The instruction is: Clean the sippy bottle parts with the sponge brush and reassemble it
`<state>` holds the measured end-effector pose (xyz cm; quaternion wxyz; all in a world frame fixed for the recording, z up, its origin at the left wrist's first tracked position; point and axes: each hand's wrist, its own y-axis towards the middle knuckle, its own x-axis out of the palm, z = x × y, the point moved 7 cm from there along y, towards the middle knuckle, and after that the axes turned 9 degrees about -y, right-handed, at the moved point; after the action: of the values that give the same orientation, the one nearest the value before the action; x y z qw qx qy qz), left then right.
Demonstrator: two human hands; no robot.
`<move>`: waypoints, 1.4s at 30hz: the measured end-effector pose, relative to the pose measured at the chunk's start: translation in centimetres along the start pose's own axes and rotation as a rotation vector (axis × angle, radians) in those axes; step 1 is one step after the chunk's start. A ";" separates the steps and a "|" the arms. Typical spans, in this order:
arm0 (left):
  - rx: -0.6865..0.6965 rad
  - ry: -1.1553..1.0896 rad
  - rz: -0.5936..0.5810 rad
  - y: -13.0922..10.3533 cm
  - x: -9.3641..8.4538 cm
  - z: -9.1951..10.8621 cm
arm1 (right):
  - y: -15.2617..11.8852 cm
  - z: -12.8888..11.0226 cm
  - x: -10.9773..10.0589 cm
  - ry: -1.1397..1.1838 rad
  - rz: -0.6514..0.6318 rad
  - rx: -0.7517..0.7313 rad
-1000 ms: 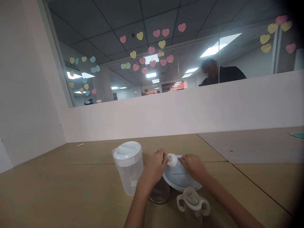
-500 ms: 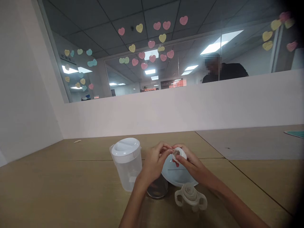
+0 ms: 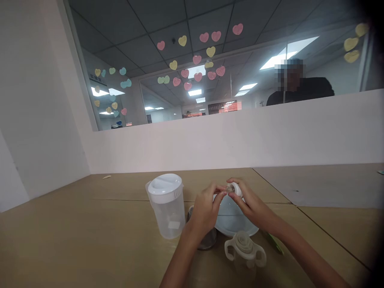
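Observation:
Both my hands meet above a pale blue plate (image 3: 229, 226). My right hand (image 3: 247, 202) is closed round a small white object (image 3: 237, 189) with a clear, shiny end. The fingertips of my left hand (image 3: 207, 206) pinch at that clear end; what they grip there is too small to make out. Below my hands stands a cup with two handles and a ringed lid (image 3: 244, 242). A dark round container (image 3: 208, 241) is partly hidden behind my left wrist.
A clear pitcher with a white lid (image 3: 166, 208) stands left of my hands. Something green and thin (image 3: 274, 243) lies by my right forearm. Behind the table are a white wall (image 3: 168, 150) and a window, with a person in dark clothes (image 3: 315, 91) beyond.
The view has shifted, so the scene sits a little further right. The white object has turned in my right hand, and its red part no longer shows. The green item has come into sight.

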<state>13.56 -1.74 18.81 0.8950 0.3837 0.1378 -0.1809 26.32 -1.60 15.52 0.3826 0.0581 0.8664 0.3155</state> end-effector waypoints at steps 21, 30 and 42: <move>-0.233 -0.088 -0.227 -7.7 4.8 -8.3 | -1.7 -2.0 -1.0 -0.056 -0.387 0.031; -0.168 0.097 -0.076 -9.8 6.7 -10.4 | -2.5 -1.3 -0.1 -0.233 -0.428 0.038; -0.013 0.193 -0.001 -10.0 7.0 -9.4 | -3.3 -0.7 2.4 -0.217 -0.492 0.014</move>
<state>14.53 -2.70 3.45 0.8799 0.3935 0.2247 -0.1427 24.64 -3.73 12.46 0.5381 -0.1181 0.8106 0.1987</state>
